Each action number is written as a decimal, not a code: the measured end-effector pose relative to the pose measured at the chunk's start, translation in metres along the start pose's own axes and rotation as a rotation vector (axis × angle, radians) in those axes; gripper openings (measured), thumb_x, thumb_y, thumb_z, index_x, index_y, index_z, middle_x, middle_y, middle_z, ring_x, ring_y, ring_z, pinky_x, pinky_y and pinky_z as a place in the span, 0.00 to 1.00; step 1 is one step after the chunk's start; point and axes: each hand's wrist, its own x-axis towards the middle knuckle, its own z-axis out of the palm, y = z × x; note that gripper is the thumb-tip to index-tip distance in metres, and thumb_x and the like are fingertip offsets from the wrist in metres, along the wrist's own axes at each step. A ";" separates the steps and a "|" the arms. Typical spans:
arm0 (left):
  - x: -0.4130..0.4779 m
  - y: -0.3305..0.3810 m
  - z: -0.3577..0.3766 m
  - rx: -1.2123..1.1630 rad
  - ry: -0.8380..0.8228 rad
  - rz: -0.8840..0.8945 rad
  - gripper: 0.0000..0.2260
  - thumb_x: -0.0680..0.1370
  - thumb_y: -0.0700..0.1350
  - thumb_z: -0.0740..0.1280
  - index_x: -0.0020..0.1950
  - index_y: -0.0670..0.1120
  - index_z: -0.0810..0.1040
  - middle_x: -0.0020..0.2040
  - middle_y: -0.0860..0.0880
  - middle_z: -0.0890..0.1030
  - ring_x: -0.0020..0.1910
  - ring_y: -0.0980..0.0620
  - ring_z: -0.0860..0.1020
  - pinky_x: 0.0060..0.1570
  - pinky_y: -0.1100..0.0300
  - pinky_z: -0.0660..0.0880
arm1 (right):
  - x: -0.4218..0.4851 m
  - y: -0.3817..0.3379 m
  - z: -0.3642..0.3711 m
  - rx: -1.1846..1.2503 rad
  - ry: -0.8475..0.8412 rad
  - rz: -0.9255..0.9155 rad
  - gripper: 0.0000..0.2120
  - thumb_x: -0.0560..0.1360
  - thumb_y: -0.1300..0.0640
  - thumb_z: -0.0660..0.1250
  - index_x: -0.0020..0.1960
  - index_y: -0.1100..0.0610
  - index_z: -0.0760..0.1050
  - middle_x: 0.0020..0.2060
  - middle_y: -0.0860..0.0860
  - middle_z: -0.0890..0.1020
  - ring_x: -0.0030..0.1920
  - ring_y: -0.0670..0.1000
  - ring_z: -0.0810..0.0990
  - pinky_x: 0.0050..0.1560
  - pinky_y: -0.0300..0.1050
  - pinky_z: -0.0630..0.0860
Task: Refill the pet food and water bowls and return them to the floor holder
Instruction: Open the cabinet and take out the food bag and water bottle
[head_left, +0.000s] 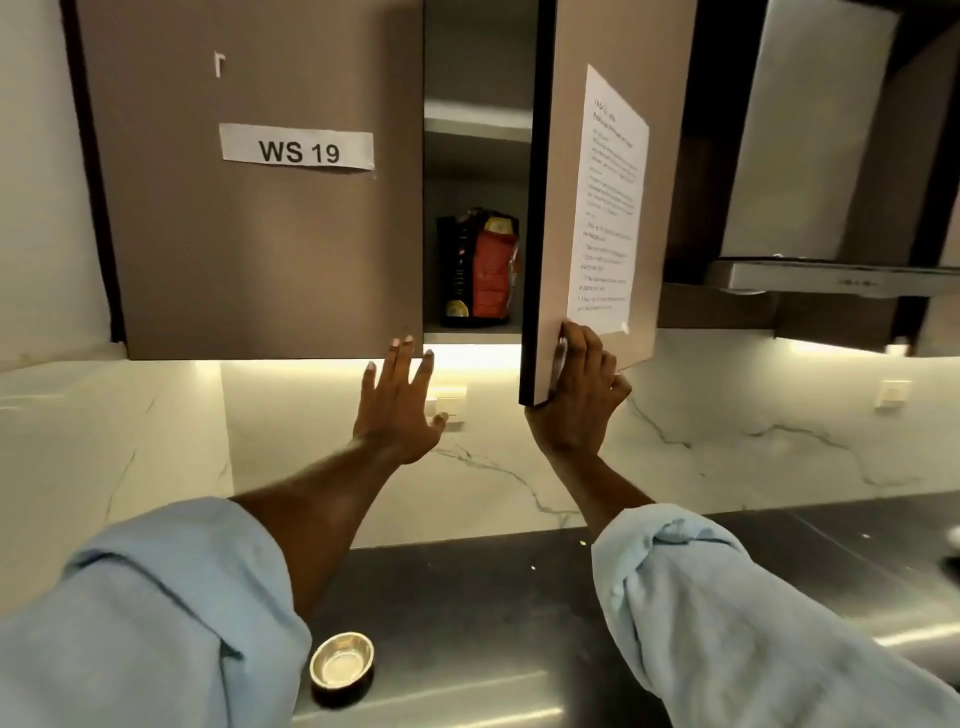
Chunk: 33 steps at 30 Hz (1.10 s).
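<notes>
A small steel pet bowl (342, 666) stands on the dark counter, below my left forearm. A red and black pet food bag (480, 267) stands upright on the lower shelf of the upper cabinet. My right hand (576, 395) grips the bottom corner of the cabinet door (566, 156), which stands ajar. My left hand (400, 402) is raised with fingers spread, just below the closed left door's lower edge and holding nothing.
The closed left door (249, 208) bears a "WS 19" label. A printed sheet (608, 208) is taped to the open door. A range hood (831, 275) hangs to the right. The marble backsplash (727, 441) carries wall sockets.
</notes>
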 end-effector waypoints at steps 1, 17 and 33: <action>-0.001 0.006 -0.003 -0.011 0.006 0.013 0.42 0.81 0.63 0.63 0.87 0.48 0.47 0.86 0.41 0.42 0.86 0.42 0.41 0.83 0.40 0.46 | -0.001 0.002 -0.005 0.007 -0.004 0.016 0.37 0.71 0.46 0.73 0.77 0.52 0.65 0.73 0.49 0.71 0.66 0.55 0.72 0.59 0.49 0.62; -0.030 0.096 -0.034 -0.123 0.038 0.029 0.39 0.83 0.64 0.59 0.87 0.48 0.48 0.87 0.43 0.45 0.86 0.41 0.44 0.83 0.40 0.46 | -0.012 0.074 -0.104 0.365 0.119 0.574 0.17 0.80 0.35 0.66 0.66 0.39 0.73 0.53 0.31 0.78 0.52 0.37 0.80 0.60 0.38 0.78; -0.013 0.225 -0.027 -0.156 0.073 0.065 0.38 0.83 0.65 0.58 0.86 0.47 0.52 0.86 0.41 0.49 0.86 0.40 0.47 0.83 0.41 0.49 | 0.027 0.178 -0.168 0.694 0.203 1.023 0.37 0.77 0.42 0.76 0.78 0.57 0.69 0.72 0.55 0.78 0.72 0.57 0.77 0.75 0.52 0.73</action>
